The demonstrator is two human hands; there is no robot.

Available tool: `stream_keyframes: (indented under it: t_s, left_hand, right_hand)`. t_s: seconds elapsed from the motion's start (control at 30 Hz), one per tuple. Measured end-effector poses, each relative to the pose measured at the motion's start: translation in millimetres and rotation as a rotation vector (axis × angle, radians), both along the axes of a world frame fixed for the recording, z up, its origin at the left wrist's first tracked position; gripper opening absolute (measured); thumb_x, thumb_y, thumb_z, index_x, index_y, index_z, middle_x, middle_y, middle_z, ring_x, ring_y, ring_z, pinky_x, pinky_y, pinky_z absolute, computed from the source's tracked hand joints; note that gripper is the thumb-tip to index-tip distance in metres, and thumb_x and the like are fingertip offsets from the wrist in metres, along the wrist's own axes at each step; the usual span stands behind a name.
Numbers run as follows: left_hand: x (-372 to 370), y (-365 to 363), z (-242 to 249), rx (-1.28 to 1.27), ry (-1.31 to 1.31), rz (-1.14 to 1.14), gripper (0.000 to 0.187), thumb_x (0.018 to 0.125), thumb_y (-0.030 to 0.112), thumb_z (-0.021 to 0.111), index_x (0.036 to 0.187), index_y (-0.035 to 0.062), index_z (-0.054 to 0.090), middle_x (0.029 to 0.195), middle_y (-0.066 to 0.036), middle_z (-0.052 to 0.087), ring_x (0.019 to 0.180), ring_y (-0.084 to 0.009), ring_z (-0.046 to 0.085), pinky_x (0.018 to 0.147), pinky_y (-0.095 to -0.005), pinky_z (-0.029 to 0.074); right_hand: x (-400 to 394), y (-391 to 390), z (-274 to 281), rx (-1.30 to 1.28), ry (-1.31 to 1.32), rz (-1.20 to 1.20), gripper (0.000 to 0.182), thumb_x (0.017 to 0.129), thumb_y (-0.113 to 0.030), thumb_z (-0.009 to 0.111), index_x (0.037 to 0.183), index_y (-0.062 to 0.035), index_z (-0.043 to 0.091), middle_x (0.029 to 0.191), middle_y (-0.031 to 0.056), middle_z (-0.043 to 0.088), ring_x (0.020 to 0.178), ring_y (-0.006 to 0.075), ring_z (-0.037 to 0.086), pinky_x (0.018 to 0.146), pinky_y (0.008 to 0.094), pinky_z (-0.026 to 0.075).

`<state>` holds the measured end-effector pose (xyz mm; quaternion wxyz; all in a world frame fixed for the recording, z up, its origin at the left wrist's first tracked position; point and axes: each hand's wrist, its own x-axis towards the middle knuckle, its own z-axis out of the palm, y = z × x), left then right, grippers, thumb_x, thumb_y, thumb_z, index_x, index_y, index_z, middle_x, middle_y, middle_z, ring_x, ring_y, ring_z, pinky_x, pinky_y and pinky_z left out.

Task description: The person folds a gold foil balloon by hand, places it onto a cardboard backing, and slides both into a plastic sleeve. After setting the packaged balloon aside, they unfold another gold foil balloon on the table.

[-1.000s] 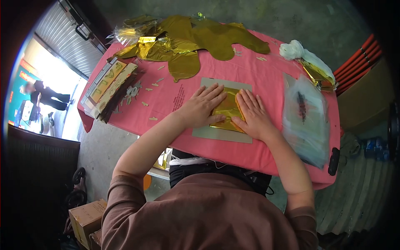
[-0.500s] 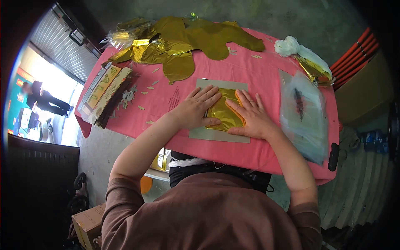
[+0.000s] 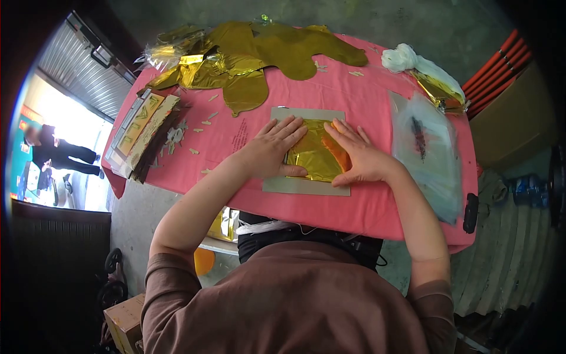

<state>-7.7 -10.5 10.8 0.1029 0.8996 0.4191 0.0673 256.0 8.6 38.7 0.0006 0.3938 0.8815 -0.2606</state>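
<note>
A folded piece of gold foil [image 3: 315, 154] lies on a grey cardboard sheet [image 3: 306, 187] in the middle of the pink-covered table [image 3: 359, 215]. My left hand [image 3: 272, 146] rests flat over the foil's left edge, fingers stretched out and thumb on its lower part. At the foil's right side, my right hand [image 3: 361, 154] lies with fingers spread and thumb apart, touching the edge. An orange reflection shows on the foil beside the right hand. Neither hand grips anything.
Large gold foil balloons [image 3: 253, 59] lie flat along the far edge. A stack of printed cards [image 3: 141, 130] is at left, near small scattered pale pieces [image 3: 175, 135]. Clear plastic bags [image 3: 427, 156] and a white string bundle [image 3: 404, 59] are at right. A person [image 3: 59, 150] stands in the doorway.
My right hand has slid slightly outward to the right, baring more of the foil's right side. My left hand stays flat on its left edge. The view has shifted slightly.
</note>
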Motion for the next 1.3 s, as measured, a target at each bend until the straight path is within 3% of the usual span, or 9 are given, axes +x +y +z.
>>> stream_keyframes:
  t_s: [0.07, 0.13, 0.17, 0.2, 0.27, 0.73, 0.93, 1.13, 1.3]
  left_hand:
    - [0, 0, 0, -0.002, 0.000, -0.002, 0.096, 0.076, 0.062, 0.061, 0.145, 0.0052, 0.025, 0.150, -0.018, 0.023, 0.141, -0.0323, 0.018, 0.114, -0.0484, 0.015]
    - [1, 0, 1, -0.005, -0.002, -0.005, 0.096, 0.076, 0.062, 0.061, 0.145, 0.0051, 0.025, 0.150, -0.018, 0.023, 0.141, -0.0324, 0.018, 0.114, -0.0485, 0.015]
    - [1, 0, 1, -0.003, -0.005, -0.002, 0.096, 0.076, 0.061, 0.062, 0.145, 0.0051, 0.025, 0.150, -0.018, 0.023, 0.141, -0.0324, 0.018, 0.114, -0.0485, 0.015]
    - [1, 0, 1, -0.001, -0.008, 0.002, 0.096, 0.076, 0.061, 0.062, 0.145, 0.0051, 0.025, 0.150, -0.018, 0.024, 0.141, -0.0324, 0.018, 0.114, -0.0485, 0.015]
    - [1, 0, 1, 0.001, -0.012, -0.002, 0.097, 0.076, 0.061, 0.062, 0.145, 0.0049, 0.025, 0.150, -0.018, 0.024, 0.141, -0.0324, 0.018, 0.114, -0.0486, 0.015]
    - [1, -5, 6, 0.029, -0.050, 0.009, 0.091, 0.077, 0.057, 0.063, 0.143, 0.0043, 0.030, 0.149, -0.018, 0.026, 0.140, -0.0332, 0.022, 0.113, -0.0481, 0.018]
    - [-11, -33, -1, 0.186, -0.095, 0.311, 0.070, 0.082, 0.047, 0.061, 0.132, 0.0014, 0.044, 0.140, -0.019, 0.040, 0.134, -0.0332, 0.033, 0.108, -0.0488, 0.025]
    - [-13, -44, 4, 0.189, -0.253, 0.416, 0.052, 0.079, 0.033, 0.067, 0.120, 0.0049, 0.053, 0.125, -0.016, 0.050, 0.120, -0.0319, 0.045, 0.101, -0.0474, 0.033]
    - [-11, -41, 7, 0.190, -0.226, 0.405, 0.034, 0.080, 0.018, 0.064, 0.111, 0.0048, 0.059, 0.095, -0.013, 0.058, 0.093, -0.0315, 0.057, 0.082, -0.0416, 0.046]
  right_hand:
    - [4, 6, -1, -0.013, 0.038, 0.001, 0.107, 0.068, -0.044, 0.077, 0.149, -0.0129, 0.015, 0.154, 0.0175, 0.011, 0.144, 0.0276, 0.009, 0.116, 0.0441, 0.006]
    - [6, 13, -7, -0.084, 0.424, -0.094, 0.091, 0.073, -0.038, 0.075, 0.146, -0.0099, 0.027, 0.151, 0.0184, 0.021, 0.142, 0.0295, 0.018, 0.115, 0.0451, 0.013]
    - [1, 10, -10, -0.032, 0.498, -0.168, 0.070, 0.081, -0.032, 0.068, 0.140, -0.0061, 0.038, 0.148, 0.0191, 0.029, 0.139, 0.0315, 0.025, 0.113, 0.0459, 0.019]
    - [-5, 7, -14, -0.033, 0.497, -0.170, 0.070, 0.081, -0.032, 0.068, 0.140, -0.0061, 0.038, 0.148, 0.0191, 0.029, 0.139, 0.0315, 0.025, 0.113, 0.0459, 0.019]
    - [-18, 1, -27, 0.380, 0.278, -0.101, 0.060, 0.087, -0.029, 0.061, 0.137, -0.0041, 0.041, 0.147, 0.0194, 0.030, 0.139, 0.0321, 0.024, 0.113, 0.0467, 0.018]
    - [-31, -11, -40, 0.415, -0.008, -0.102, 0.074, 0.086, -0.054, 0.052, 0.144, -0.0119, 0.032, 0.151, 0.0173, 0.022, 0.141, 0.0336, 0.016, 0.114, 0.0489, 0.010]
    - [-30, -11, -42, 0.428, -0.007, -0.100, 0.081, 0.083, -0.062, 0.050, 0.144, -0.0116, 0.031, 0.151, 0.0174, 0.022, 0.141, 0.0335, 0.016, 0.114, 0.0487, 0.009]
    - [-31, -12, -40, 0.409, -0.023, -0.101, 0.083, 0.082, -0.064, 0.050, 0.144, -0.0121, 0.032, 0.151, 0.0172, 0.022, 0.141, 0.0327, 0.015, 0.114, 0.0480, 0.008]
    - [-31, -11, -43, 0.423, -0.007, -0.102, 0.083, 0.082, -0.065, 0.049, 0.144, -0.0122, 0.032, 0.151, 0.0170, 0.023, 0.141, 0.0327, 0.015, 0.114, 0.0478, 0.009]
